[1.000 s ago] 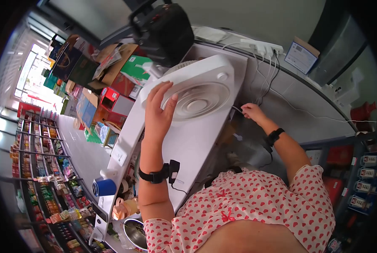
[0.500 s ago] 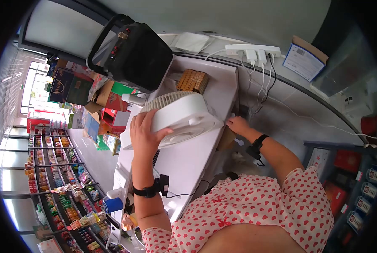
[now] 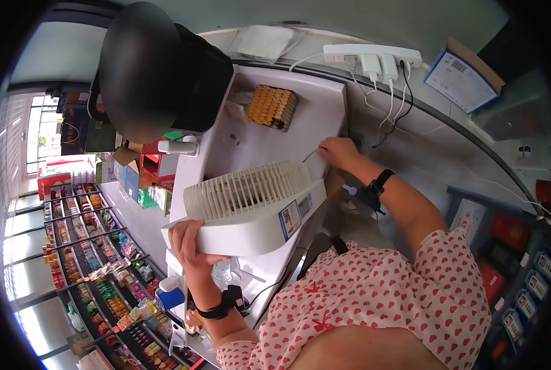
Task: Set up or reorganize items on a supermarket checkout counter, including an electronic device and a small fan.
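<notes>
My left hand grips the lower left edge of a white electric fan. The fan is tilted above the counter, its ribbed grille facing away from me and a label on its side showing. At the fan's right end, my right hand pinches a thin grey cord that runs to the fan. Beyond the fan, a bundle of small orange-brown pieces sits on the white counter.
A white power strip with several plugs and hanging cables lies on the ledge, near an open blue-and-white box. A large black device stands at the back left. Shelves of packaged goods are at left.
The fan has come lower and nearer to me and turned, so its grille and side label now show more. My right hand has moved up beside it, with the cord now visible.
</notes>
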Motion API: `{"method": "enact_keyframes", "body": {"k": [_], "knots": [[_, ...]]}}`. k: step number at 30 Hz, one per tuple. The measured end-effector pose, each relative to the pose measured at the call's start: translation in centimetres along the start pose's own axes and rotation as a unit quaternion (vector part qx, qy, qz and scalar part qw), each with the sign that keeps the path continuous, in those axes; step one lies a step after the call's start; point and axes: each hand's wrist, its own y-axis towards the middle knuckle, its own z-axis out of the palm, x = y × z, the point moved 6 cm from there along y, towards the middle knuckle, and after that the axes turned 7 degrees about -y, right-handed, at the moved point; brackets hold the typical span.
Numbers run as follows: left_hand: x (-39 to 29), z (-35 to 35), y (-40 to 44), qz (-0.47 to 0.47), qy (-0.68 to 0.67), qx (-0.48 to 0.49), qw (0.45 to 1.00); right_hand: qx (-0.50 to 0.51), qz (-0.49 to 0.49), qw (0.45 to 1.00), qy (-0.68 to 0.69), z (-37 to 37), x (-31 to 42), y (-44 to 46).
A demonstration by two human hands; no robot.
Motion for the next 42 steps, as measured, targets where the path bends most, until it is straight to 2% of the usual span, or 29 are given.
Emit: {"method": "enact_keyframes", "body": {"k": [6,14,18,21,23,27,30,34,35,38,40,42], "knots": [[-0.1,-0.1,-0.7,0.023,0.032,-0.014,0.999,0.024,-0.051,0.997,-0.047,1.1,1.7,4.7],[0.5,0.1,0.2,-0.003,0.017,0.002,1.0,0.07,-0.094,0.99,-0.073,2.6,6.2,8.9],[-0.2,1.1,3.0,-0.026,-0.023,0.009,0.999,0.069,-0.089,0.993,0.018,2.2,4.9,10.1],[-0.8,2.0,5.0,-0.019,0.004,0.029,0.999,0.074,-0.11,0.987,0.086,2.8,3.3,11.1],[-1.2,2.6,5.9,-0.042,0.013,0.038,0.998,0.13,-0.079,0.983,0.102,2.3,3.0,11.3],[-0.9,2.9,6.5,-0.063,0.004,0.029,0.998,0.179,-0.031,0.955,0.236,2.2,2.9,10.6],[-1.3,2.3,6.4,-0.044,-0.014,0.009,0.999,0.187,-0.019,0.948,0.258,2.8,2.1,10.5],[-1.7,1.7,5.9,-0.028,-0.017,-0.016,0.999,0.201,-0.04,0.912,0.356,3.1,1.5,10.0],[-1.7,1.8,5.5,-0.045,-0.021,0.009,0.999,0.208,-0.033,0.9,0.381,3.1,1.5,9.9],[-2.4,0.2,4.3,-0.036,-0.035,-0.044,0.998,0.211,0.025,0.85,0.481,4.3,0.4,9.4],[-1.8,-0.6,2.3,-0.066,-0.059,-0.071,0.994,0.191,0.062,0.83,0.52,3.9,-0.2,8.8],[-1.1,-1.5,-0.2,-0.1,-0.076,-0.107,0.986,0.142,0.01,0.857,0.496,2.3,-0.3,8.4]]}}
